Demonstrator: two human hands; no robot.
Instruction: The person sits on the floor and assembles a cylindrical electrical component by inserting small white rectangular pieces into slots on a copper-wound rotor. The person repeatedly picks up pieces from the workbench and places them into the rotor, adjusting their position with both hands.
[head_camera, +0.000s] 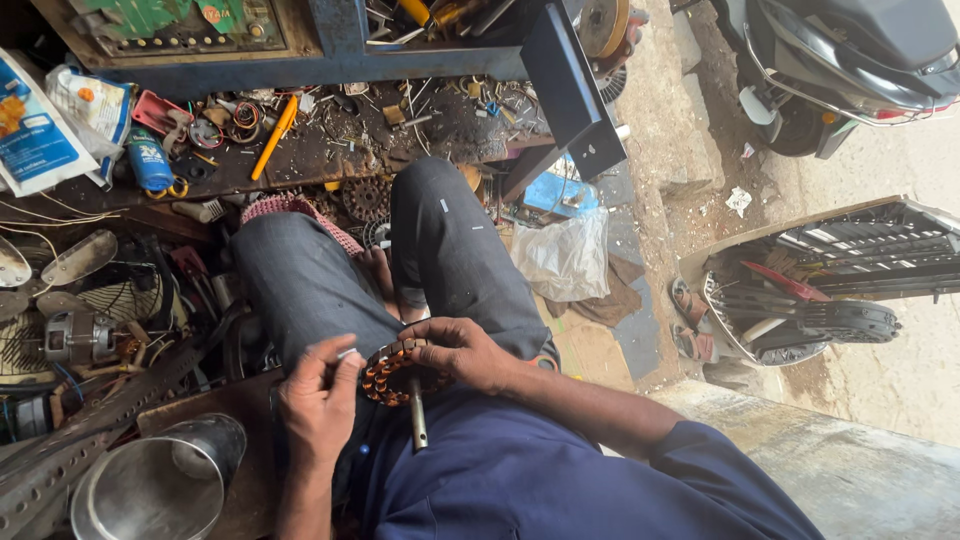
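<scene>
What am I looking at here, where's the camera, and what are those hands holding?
There is one picture, taken by a camera worn on a person's head and looking down at their lap. No machine is at work, only two bare hands. The person sits with knees bent, in grey trousers and a dark blue shirt.

The right hand grips a round ring of copper-orange wire coils, which looks like a motor winding; a metal shaft sticks out below it. The left hand pinches something small at the ring's edge, too small to identify.

Around them lie a cluttered dark workbench with a yellow-handled tool and a blue spray can, a shiny steel cup at lower left, and a parked scooter at upper right.
</scene>
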